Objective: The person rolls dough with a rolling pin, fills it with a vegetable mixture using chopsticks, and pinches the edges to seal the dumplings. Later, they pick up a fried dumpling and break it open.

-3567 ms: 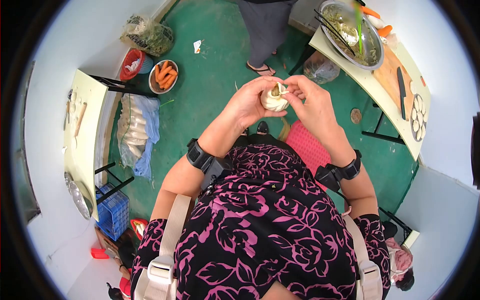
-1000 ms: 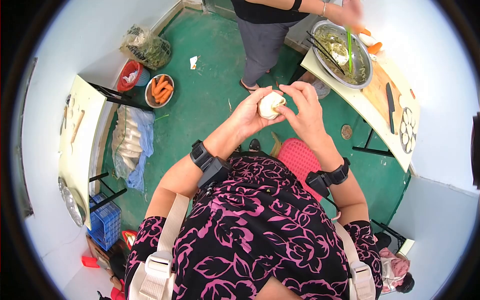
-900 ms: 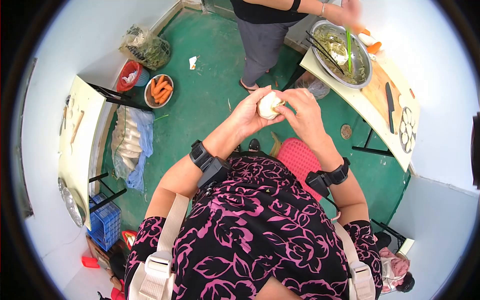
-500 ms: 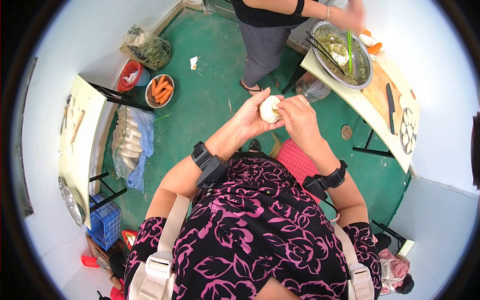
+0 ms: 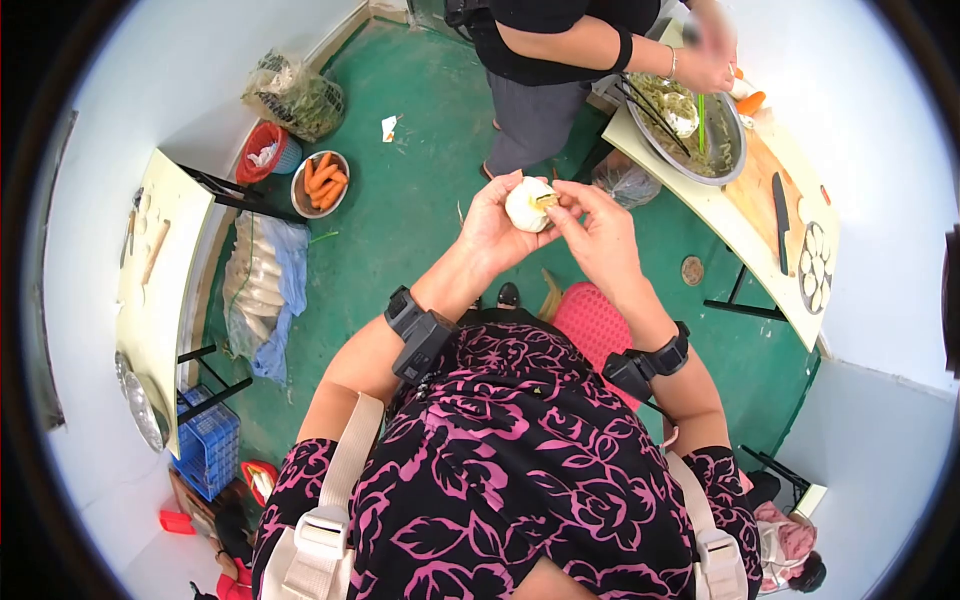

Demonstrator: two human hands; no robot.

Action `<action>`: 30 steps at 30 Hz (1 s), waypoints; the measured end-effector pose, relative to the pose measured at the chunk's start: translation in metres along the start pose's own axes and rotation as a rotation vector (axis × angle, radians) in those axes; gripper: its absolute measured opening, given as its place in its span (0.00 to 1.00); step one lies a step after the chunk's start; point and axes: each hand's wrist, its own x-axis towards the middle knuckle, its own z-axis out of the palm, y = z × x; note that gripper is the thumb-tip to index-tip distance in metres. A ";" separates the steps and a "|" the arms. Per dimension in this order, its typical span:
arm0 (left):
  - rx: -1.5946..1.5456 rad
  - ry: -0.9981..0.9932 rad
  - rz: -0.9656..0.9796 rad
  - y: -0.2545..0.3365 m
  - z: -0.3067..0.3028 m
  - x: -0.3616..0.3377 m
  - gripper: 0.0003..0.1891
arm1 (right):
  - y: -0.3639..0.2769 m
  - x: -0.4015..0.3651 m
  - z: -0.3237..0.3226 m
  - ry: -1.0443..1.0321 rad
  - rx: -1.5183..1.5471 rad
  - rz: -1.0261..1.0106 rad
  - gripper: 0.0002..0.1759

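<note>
A round white dough bun (image 5: 527, 207), with some green-yellow filling showing at an opening on its right side, rests in my left hand (image 5: 490, 228). The fingers and thumb of that hand curl round it from the left and below. My right hand (image 5: 604, 232) is at the bun's right side, its thumb and index finger on the dough edge by the opening. Both hands are held above the green floor, in front of my body.
At upper right, a table (image 5: 660, 178) bears a metal bowl (image 5: 738, 150) of shredded greens, a knife (image 5: 781, 220) and a tray of dough pieces (image 5: 815, 268). A co-worker (image 5: 540, 60) stands beside it. Left are another table (image 5: 165, 290), carrots (image 5: 322, 182) and a pink stool (image 5: 590, 330).
The bun has turned and shifted slightly left, and its filling shows more. My right thumb and fingers have spread a little. The co-worker's arms have moved down over the bowl.
</note>
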 end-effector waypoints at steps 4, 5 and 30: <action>0.021 0.005 0.014 -0.001 0.002 -0.003 0.16 | 0.003 0.000 0.005 0.014 -0.052 -0.087 0.11; 0.023 0.014 0.010 0.000 0.000 -0.002 0.15 | 0.004 0.000 0.006 0.017 -0.079 -0.114 0.10; -0.071 -0.007 0.635 0.147 -0.090 -0.194 0.22 | -0.077 0.043 0.214 -0.509 0.294 -0.279 0.14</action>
